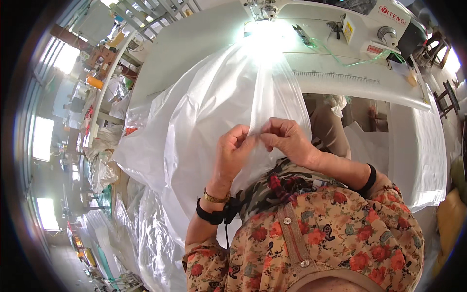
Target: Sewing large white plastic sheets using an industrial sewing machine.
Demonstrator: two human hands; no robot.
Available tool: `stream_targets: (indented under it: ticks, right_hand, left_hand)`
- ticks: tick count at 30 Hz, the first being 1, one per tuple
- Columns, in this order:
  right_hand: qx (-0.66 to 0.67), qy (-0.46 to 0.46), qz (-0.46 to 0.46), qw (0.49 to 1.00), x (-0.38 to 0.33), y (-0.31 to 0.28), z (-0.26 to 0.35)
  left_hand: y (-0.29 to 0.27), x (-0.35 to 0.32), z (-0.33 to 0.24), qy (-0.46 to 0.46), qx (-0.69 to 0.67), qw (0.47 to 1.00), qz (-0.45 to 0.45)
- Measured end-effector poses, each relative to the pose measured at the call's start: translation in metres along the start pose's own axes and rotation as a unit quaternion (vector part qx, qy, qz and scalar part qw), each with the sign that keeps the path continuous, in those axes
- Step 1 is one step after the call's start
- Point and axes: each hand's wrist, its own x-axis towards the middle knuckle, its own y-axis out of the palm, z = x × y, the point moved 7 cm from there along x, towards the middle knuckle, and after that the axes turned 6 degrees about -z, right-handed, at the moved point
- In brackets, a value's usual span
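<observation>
Two hands pinch one fold of white cloth [204,112] below the sewing machine [340,22]. Left hand [233,153] and right hand [287,138] grip it with closed fingertips, nearly touching. Cloth runs from the machine's needle down over the lap.

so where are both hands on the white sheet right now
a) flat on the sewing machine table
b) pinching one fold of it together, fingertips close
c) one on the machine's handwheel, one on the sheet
b: the left hand and right hand pinch the same raised fold of the translucent white sheet, short of the sewing machine.
</observation>
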Motion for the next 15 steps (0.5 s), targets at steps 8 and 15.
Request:
stream_targets:
  ticks: [8,15]
  right_hand:
    - [-0.438,-0.174,0.061,0.880,-0.027,0.030,0.010]
    - [-0.530,-0.292,0.116,0.788,-0.030,0.047,0.013]
  left_hand:
    - [-0.001,-0.002,-0.006,0.050,0.109,0.993,-0.003]
    - [-0.001,0.007,0.009,-0.023,0.039,0.999,-0.005]
